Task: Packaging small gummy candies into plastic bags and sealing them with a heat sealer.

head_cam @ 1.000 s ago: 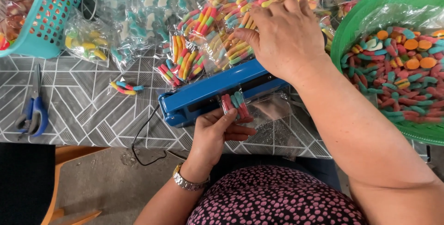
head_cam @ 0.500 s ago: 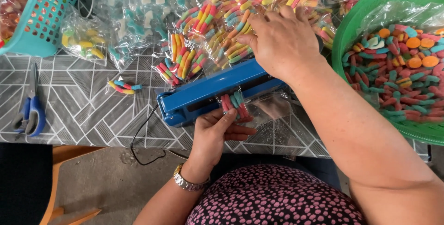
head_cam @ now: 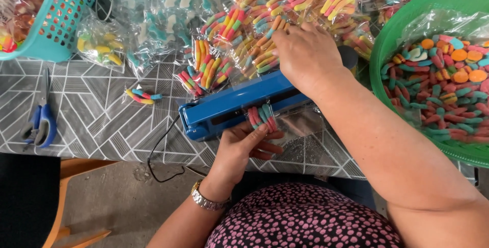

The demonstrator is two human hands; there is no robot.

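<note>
- Blue-handled scissors (head_cam: 39, 126) lie at the left edge of a grey geometric-patterned table (head_cam: 97, 120).
- A turquoise perforated plastic basket (head_cam: 61, 16) sits top left.
- A round green plastic basket (head_cam: 402, 29) holds loose sugared gummy sweets (head_cam: 448, 85) at right.
- A few loose striped gummy worms (head_cam: 141, 96) lie on the table.

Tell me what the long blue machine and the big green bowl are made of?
The long blue sealing machine under the right hand looks like painted metal or hard plastic: smooth, with a soft sheen; which one is unclear. The big green round basket looks like moulded plastic, glossy, with slotted walls. The small clear bag of sugared worm sweets in the left hand looks like thin, shiny plastic film.
</note>
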